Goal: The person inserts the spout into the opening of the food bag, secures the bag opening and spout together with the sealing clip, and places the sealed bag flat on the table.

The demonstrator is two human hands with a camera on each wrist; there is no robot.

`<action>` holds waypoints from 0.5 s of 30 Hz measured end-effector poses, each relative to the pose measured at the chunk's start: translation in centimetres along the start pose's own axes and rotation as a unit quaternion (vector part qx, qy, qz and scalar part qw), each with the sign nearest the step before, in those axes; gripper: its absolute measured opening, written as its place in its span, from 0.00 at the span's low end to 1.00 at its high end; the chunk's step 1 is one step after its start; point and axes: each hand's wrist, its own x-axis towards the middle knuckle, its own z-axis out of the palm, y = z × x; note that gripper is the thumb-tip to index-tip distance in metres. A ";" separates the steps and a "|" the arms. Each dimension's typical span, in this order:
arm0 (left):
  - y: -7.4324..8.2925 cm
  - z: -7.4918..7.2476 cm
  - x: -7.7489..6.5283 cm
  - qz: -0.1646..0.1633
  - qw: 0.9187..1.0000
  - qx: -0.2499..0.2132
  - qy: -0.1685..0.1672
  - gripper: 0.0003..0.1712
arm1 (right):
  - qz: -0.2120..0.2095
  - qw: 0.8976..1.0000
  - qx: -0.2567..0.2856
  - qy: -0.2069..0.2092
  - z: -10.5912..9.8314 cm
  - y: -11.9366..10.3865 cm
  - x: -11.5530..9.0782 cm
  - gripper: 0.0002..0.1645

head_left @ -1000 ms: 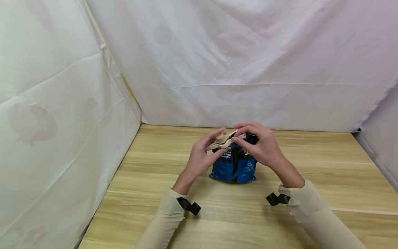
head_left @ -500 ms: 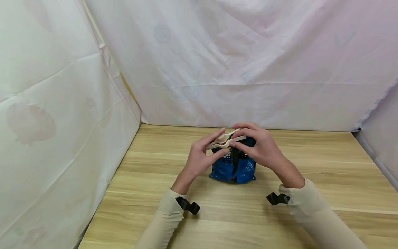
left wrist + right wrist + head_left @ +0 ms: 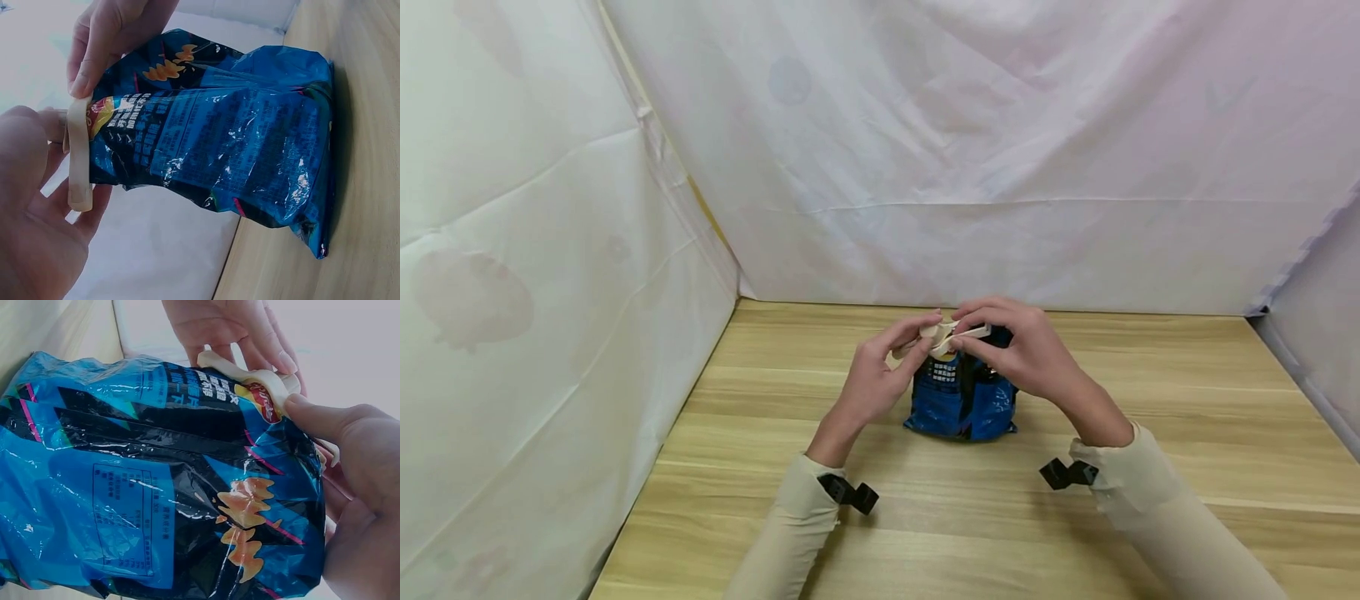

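Note:
A blue-and-black snack bag (image 3: 966, 396) with pictures of wavy chips stands upright on the table. Across its top edge lies a pale, wood-coloured clip (image 3: 79, 153). In the head view my left hand (image 3: 880, 371) pinches the left end of this clip (image 3: 942, 337) between thumb and fingers. My right hand (image 3: 1033, 348) grips the clip's other end at the bag's top, its thumb (image 3: 312, 415) on the clip and its fingers mostly behind. Close up, the bag (image 3: 125, 487) looks creased and fairly full. The hands hide part of the clip.
The wooden table (image 3: 940, 533) runs back to a white cloth wall (image 3: 925, 167); another cloth wall (image 3: 527, 292) rises on the left. Each sleeve carries a small black camera mount, on the left wrist (image 3: 850, 493) and the right (image 3: 1069, 473).
My left thumb and fingers have drawn closer together on the clip. My right hand has shifted slightly left along it. The bag has stayed in place.

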 end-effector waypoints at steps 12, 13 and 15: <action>-0.1 0.5 0.2 -0.026 0.998 -0.060 0.004 0.25 | -0.008 1.000 0.013 0.027 0.3 0.4 0.0 0.13; -0.1 0.5 0.2 -0.032 0.997 -0.073 0.003 0.25 | -0.006 1.000 0.014 0.027 0.4 0.4 0.0 0.14; -0.2 0.5 0.1 -0.043 0.994 -0.102 0.002 0.26 | 0.003 1.000 0.014 0.025 0.4 0.4 -0.1 0.18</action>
